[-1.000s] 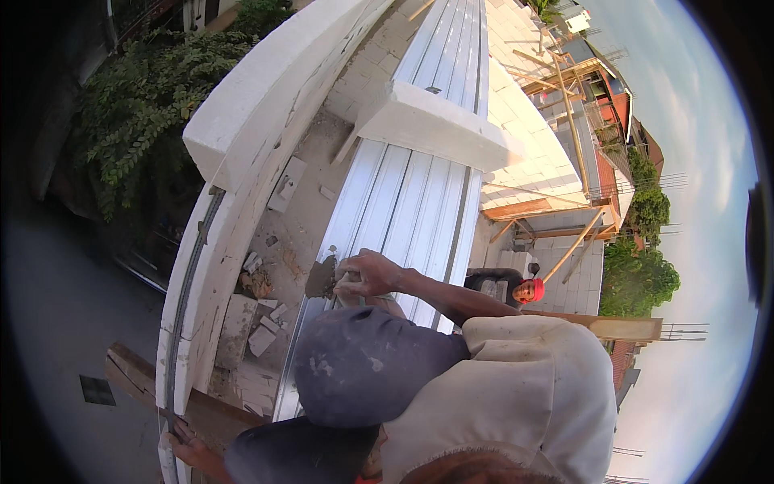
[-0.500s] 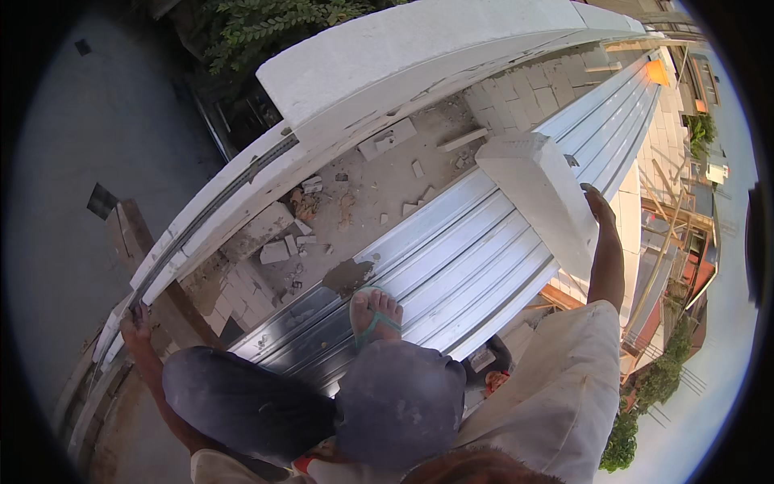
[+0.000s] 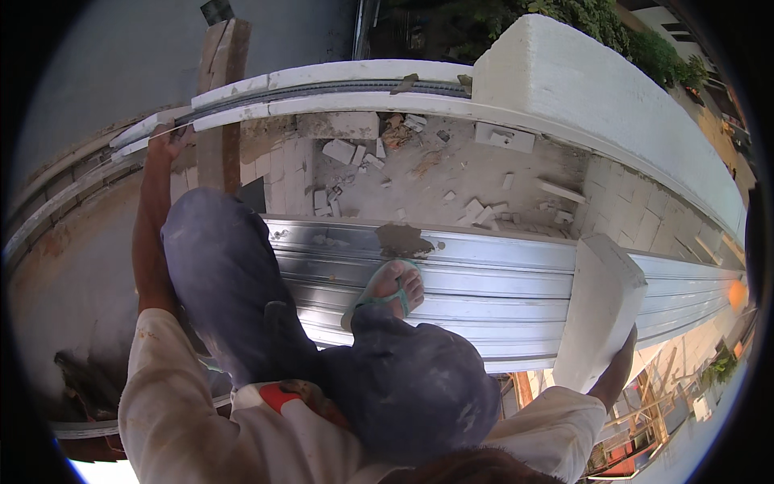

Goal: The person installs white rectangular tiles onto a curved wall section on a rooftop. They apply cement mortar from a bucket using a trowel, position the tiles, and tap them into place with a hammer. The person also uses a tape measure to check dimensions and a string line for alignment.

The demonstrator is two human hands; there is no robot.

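Note:
At the upper left, my left hand point(image 3: 171, 139) grips the top of a narrow white block wall point(image 3: 308, 77), which has a dark channel along it, beside a wooden beam point(image 3: 216, 149). At the lower right, my right hand point(image 3: 622, 347) grips the end of a long white block point(image 3: 598, 298), its fingers partly hidden behind it. That block lies across ribbed silver metal decking point(image 3: 496, 286). My bent, dark-trousered knees are below the camera, and my foot in a green sandal point(image 3: 385, 286) rests on the decking near a grey mortar smear point(image 3: 403, 240).
Beyond the decking is a lower floor point(image 3: 451, 165) strewn with broken block pieces point(image 3: 347, 153). A taller white block point(image 3: 556, 73) sits on the wall at upper right, with foliage behind it. A grey surface point(image 3: 121, 73) lies outside the wall. Timber scaffolding point(image 3: 645, 403) shows at lower right.
The view has swung round toward the wall. My right hand moved from near the mortar smear to the block's end. The other person in a red cap is no longer visible.

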